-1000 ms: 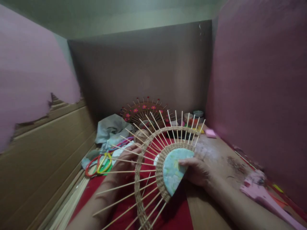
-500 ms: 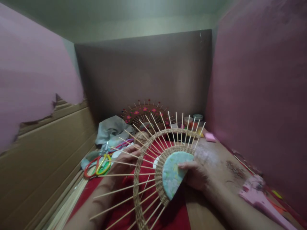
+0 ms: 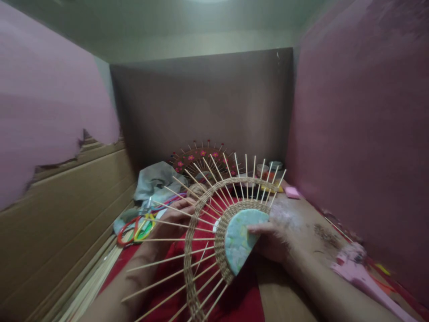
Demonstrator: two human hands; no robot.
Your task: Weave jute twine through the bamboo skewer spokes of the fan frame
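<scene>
A half-round woven fan [image 3: 221, 241] fills the middle of the view, with thin sticks radiating from it. Its centre is a pale blue, patterned half-disc [image 3: 243, 239], bordered by a braided cord band; a second woven band [image 3: 189, 250] curves farther out across the sticks. My right hand [image 3: 273, 239] is closed on the half-disc, thumb on its face and fingers hidden behind. Behind the sticks at the left, my left hand [image 3: 177, 214] has bent fingers against the outer band, their tips partly hidden. A thin loop of cord hangs inside that band.
Scissors with red and yellow handles [image 3: 132, 232] lie at the left beside pale sticks [image 3: 97, 281]. A grey cloth [image 3: 159, 181], a ball of cord [image 3: 197, 191] and a flowered fan [image 3: 201, 154] are behind. A pink glue gun [image 3: 362, 273] lies at right. Walls stand close on both sides.
The fan has shifted very slightly left and up in view, with both hands still on it. The camera view has tilted slightly.
</scene>
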